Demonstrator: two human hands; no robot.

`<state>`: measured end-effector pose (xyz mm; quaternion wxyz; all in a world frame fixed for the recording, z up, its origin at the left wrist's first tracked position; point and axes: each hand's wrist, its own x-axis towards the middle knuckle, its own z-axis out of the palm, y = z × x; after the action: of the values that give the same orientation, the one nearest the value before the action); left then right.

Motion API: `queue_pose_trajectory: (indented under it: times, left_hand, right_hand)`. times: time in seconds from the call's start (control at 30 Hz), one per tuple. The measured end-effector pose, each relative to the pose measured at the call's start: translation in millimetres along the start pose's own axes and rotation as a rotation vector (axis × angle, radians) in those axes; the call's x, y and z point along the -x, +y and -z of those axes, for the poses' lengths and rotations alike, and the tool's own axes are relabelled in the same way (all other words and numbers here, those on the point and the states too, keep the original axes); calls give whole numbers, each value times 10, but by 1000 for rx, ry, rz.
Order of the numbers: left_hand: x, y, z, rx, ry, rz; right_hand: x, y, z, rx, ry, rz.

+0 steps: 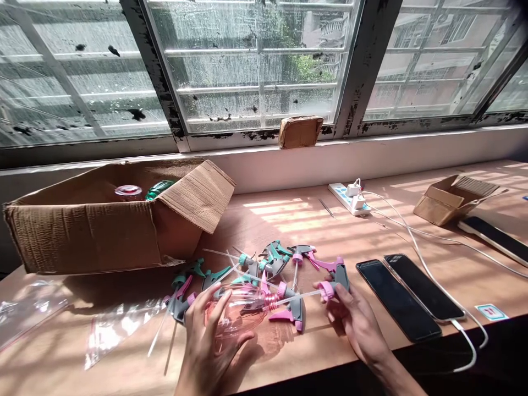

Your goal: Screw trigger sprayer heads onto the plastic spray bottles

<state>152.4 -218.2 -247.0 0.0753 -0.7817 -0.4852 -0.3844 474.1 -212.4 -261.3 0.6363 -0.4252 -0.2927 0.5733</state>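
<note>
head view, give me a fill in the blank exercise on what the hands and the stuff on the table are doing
1. The left hand holds a clear ____ bottle lying on its side.
2. The right hand holds a spray head whose collar is ____.
3. Right of the right hand, ____ dark phones lie side by side on the table.
4. The cardboard box with bottles inside stands to the ____ of the spray-head pile.

Missing words: pink; pink; two; left

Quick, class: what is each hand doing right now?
Left hand: closed around a clear pink plastic bottle.
Right hand: gripping a pink-and-grey trigger sprayer head.
</note>
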Motion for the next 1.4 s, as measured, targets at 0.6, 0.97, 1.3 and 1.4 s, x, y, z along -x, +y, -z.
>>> queue_pose_trajectory:
  times: [0.6, 0.97, 1.3, 1.4]
  left_hand:
    - [43, -39, 156, 287, -95, -86]
    - [117, 142, -66, 457, 137, -3]
    - [129, 271, -33, 1197, 140, 652]
    - [102, 224, -38, 1164, 23, 677]
  right_hand:
    - [91, -91, -293, 548, -619, 814]
    - [160, 229, -219, 200, -366, 98]
    - [144, 181, -254, 11, -310, 104]
    - [151, 186, -232, 39, -297, 137]
